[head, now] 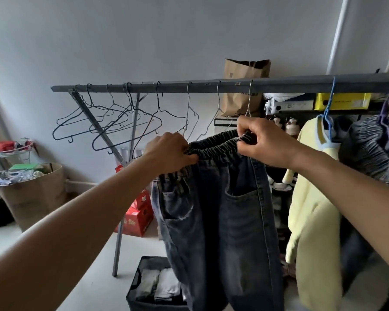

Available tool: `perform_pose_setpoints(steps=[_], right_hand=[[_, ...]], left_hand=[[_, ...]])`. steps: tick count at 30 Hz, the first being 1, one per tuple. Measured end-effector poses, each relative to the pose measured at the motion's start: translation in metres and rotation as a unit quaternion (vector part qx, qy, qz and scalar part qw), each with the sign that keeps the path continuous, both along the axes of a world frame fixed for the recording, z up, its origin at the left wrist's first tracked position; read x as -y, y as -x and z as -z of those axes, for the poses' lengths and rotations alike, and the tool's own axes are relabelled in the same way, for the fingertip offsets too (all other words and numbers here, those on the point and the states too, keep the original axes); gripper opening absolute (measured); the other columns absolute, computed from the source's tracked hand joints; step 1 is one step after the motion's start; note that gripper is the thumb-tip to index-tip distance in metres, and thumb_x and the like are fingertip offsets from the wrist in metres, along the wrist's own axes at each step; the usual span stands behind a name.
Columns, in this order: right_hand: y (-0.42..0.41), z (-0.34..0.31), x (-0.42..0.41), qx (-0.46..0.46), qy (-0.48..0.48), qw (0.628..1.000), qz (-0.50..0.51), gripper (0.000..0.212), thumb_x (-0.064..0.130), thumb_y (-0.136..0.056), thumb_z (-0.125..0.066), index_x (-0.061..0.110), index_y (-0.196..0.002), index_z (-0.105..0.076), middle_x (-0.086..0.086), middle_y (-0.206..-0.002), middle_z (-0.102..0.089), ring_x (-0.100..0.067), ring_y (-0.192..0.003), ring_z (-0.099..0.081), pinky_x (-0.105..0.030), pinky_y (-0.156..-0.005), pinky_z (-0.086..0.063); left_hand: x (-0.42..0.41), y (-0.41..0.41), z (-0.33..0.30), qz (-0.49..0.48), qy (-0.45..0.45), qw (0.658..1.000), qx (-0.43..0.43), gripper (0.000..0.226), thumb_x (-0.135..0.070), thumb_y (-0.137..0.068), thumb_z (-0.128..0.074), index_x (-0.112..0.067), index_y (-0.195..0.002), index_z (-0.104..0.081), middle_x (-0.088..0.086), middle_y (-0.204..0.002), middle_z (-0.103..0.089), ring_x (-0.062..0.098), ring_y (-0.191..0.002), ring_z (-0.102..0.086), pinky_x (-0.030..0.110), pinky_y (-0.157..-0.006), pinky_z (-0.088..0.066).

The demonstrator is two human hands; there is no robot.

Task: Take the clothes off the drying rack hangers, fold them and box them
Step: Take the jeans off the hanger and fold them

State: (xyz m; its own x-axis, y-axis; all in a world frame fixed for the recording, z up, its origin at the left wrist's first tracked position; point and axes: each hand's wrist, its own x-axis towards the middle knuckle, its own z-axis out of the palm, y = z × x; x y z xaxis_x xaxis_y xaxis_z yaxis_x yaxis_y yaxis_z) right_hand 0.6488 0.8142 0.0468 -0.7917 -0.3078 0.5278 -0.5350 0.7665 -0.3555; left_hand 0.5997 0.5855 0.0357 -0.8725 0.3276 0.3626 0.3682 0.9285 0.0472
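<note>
while the jeans hang, left hand and right hand pinch their waistband.

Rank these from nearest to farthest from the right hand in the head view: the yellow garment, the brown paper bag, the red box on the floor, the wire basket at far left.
Measured from the right hand:
1. Yellow garment, hanging just to its right.
2. Brown paper bag, above it, behind the rack bar.
3. Red box, lower left on the floor.
4. Wire basket, at the far left edge.
</note>
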Motion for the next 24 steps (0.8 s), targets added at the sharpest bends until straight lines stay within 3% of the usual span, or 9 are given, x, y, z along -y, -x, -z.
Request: perform_pose_setpoints(steps=[2,6,9,11,14,17,20,22,24], right_hand=[[0.003,0.005,0.002,0.005,-0.006,1.000,0.007,0.019,0.012,-0.086,-0.062,0.018,-0.084,-0.044,-0.003,-0.071,-0.048,-0.015,-0.061,-0.041,-0.029,-0.057,-0.036],[0.005,0.023,0.014,-0.012,-0.042,0.999,0.024,0.023,0.011,-0.088,-0.059,0.022,-0.092,-0.039,-0.009,-0.075,-0.053,-0.016,-0.052,-0.041,-0.035,-0.054,-0.036],[0.003,0.040,0.029,-0.019,0.023,0.999,0.024,0.030,0.014,-0.089,-0.061,0.025,-0.103,-0.037,-0.009,-0.096,-0.063,-0.017,-0.080,-0.063,-0.035,-0.069,-0.050],[0.001,0.050,0.037,-0.001,0.107,0.994,0.019,0.035,0.018,-0.088,-0.066,0.026,-0.110,-0.041,-0.002,-0.116,-0.061,-0.010,-0.109,-0.059,-0.025,-0.086,-0.047],[-0.001,0.059,0.043,0.028,0.215,0.976,0.025,0.035,0.035,-0.083,-0.073,0.020,-0.109,-0.055,0.003,-0.104,-0.066,-0.007,-0.095,-0.063,-0.016,-0.078,-0.049],[-0.007,0.069,0.048,0.094,0.256,0.962,-0.014,0.064,0.051,-0.068,-0.078,0.019,-0.117,-0.053,0.007,-0.102,-0.065,-0.002,-0.092,-0.062,-0.014,-0.074,-0.046],[-0.002,0.081,0.057,0.068,0.248,0.966,0.020,0.062,0.029,-0.076,-0.080,0.019,-0.124,-0.042,0.012,-0.105,-0.057,0.003,-0.097,-0.057,-0.006,-0.074,-0.042],[0.002,0.078,0.059,0.037,0.298,0.953,0.048,0.043,0.011,-0.085,-0.068,0.016,-0.121,-0.045,0.012,-0.098,-0.056,0.007,-0.086,-0.057,-0.003,-0.066,-0.042],[0.006,0.068,0.055,0.041,0.358,0.932,0.046,0.036,0.006,-0.085,-0.064,0.016,-0.116,-0.051,0.003,-0.096,-0.061,0.001,-0.081,-0.059,-0.010,-0.067,-0.047]], left_hand=[[-0.001,0.005,0.003,0.007,-0.056,0.998,0.042,0.034,-0.046,-0.088,-0.060,-0.012,-0.087,-0.055,0.000,-0.075,-0.051,0.023,-0.076,-0.052,0.026,-0.051,-0.029],[-0.013,0.009,0.006,0.000,-0.208,0.962,0.180,0.025,-0.023,-0.092,-0.057,-0.012,-0.113,-0.051,0.008,-0.092,-0.057,0.022,-0.078,-0.058,0.033,-0.063,-0.051],[-0.021,0.015,0.014,-0.004,-0.437,0.836,0.332,0.023,-0.005,-0.093,-0.051,-0.004,-0.116,-0.051,0.013,-0.080,-0.059,0.017,-0.052,-0.063,0.028,-0.046,-0.052],[-0.024,0.016,0.017,-0.011,-0.533,0.756,0.380,0.013,-0.002,-0.094,-0.050,-0.002,-0.106,-0.056,0.013,-0.075,-0.059,0.016,-0.046,-0.064,0.030,-0.051,-0.055],[-0.026,0.008,0.020,-0.035,-0.629,0.680,0.376,0.013,-0.001,-0.097,-0.047,-0.002,-0.086,-0.055,0.014,-0.072,-0.060,0.018,-0.051,-0.064,0.032,-0.052,-0.059],[-0.027,-0.006,0.017,-0.023,-0.677,0.634,0.373,0.016,0.004,-0.096,-0.046,0.000,-0.082,-0.054,0.017,-0.060,-0.065,0.025,-0.050,-0.066,0.031,-0.050,-0.057],[-0.027,-0.017,0.013,-0.002,-0.728,0.574,0.374,0.010,0.002,-0.096,-0.049,0.000,-0.087,-0.053,0.023,-0.083,-0.062,0.031,-0.067,-0.064,0.034,-0.051,-0.057],[-0.021,-0.020,0.013,0.036,-0.726,0.582,0.365,0.013,-0.010,-0.096,-0.057,-0.001,-0.105,-0.056,0.020,-0.095,-0.060,0.029,-0.075,-0.065,0.036,-0.055,-0.061],[-0.005,-0.018,0.021,0.072,-0.631,0.717,0.286,0.052,-0.031,-0.083,-0.072,-0.012,-0.127,-0.052,0.013,-0.108,-0.059,0.021,-0.086,-0.065,0.035,-0.070,-0.060]])
